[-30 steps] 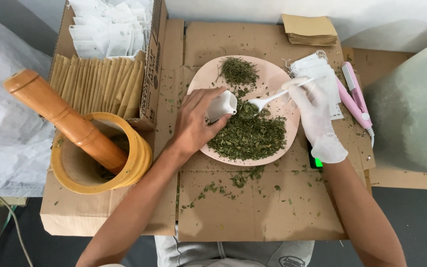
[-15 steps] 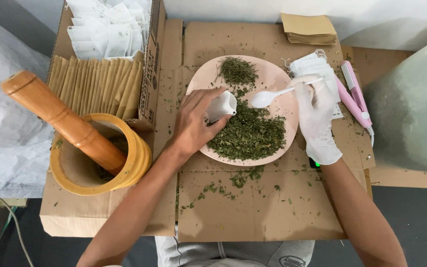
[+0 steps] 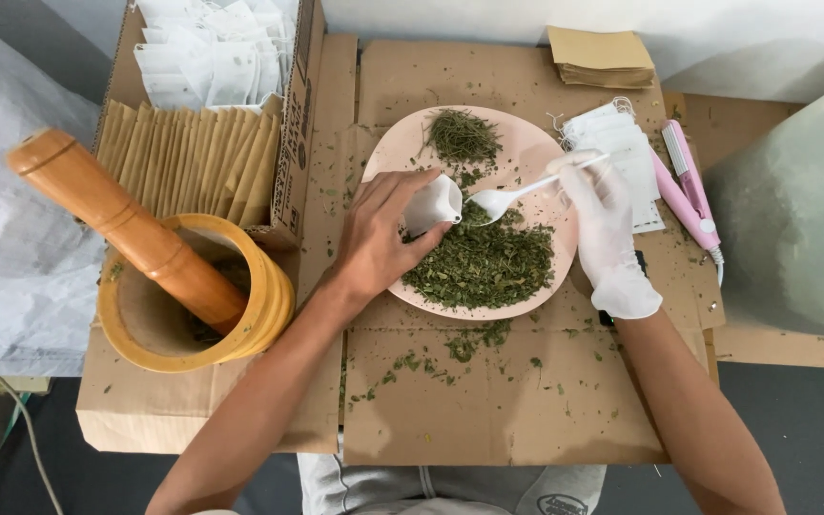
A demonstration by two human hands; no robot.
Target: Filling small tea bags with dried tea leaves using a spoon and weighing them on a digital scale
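left hand [image 3: 379,238] grip closed on white sachet [image 3: 431,203] | gloved right hand [image 3: 603,224] grip closed on spoon [image 3: 517,194], bowl at sachet mouth | filling underway, herb pile [image 3: 488,262] on plate [image 3: 536,153] below mostly left

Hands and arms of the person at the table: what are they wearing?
The left hand is bare, with no glove, ring or watch that shows. The right hand wears a thin white disposable glove that ends in a loose cuff at the wrist. Both forearms are uncovered; no sleeves reach into view.
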